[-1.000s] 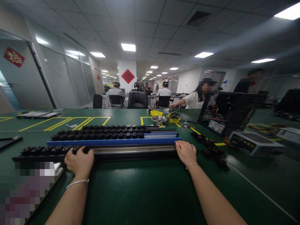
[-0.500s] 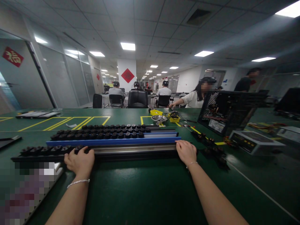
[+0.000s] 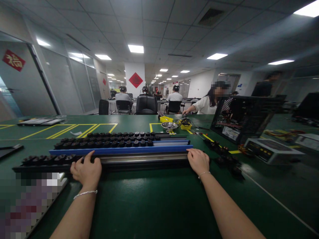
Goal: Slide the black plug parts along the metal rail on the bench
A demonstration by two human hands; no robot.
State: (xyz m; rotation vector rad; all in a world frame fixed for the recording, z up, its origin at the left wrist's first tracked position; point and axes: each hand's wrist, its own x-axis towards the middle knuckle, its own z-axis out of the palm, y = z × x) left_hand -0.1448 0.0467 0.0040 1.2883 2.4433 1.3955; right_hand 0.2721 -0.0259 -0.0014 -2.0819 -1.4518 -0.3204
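Note:
Across the table lies a long black rail [image 3: 144, 159] with a shiny metal strip on top and a row of small black blocks [image 3: 51, 160] on its left part. My left hand [image 3: 87, 168] is curled over the rail at the right end of that row, its fingers around a black block mostly hidden by them. My right hand [image 3: 199, 161] grips the rail's right end, its fingertips on the far edge. Just behind, a blue rail [image 3: 122, 150] runs parallel, and further rows of black blocks [image 3: 104, 143] sit on rails beyond it.
Loose black blocks [image 3: 229, 162] lie to the right, near a power supply [image 3: 271, 152] and an open computer case [image 3: 245, 119]. Further back are a metal bowl [image 3: 169, 126] and yellow bins [image 3: 166, 119]. A blurred-out flat object [image 3: 30, 205] lies front left. A co-worker [image 3: 206, 104] sits across the table.
My left hand has slid slightly to the right along the rail. My right hand has stayed at the rail's end. The co-worker's hand across the table has moved a little.

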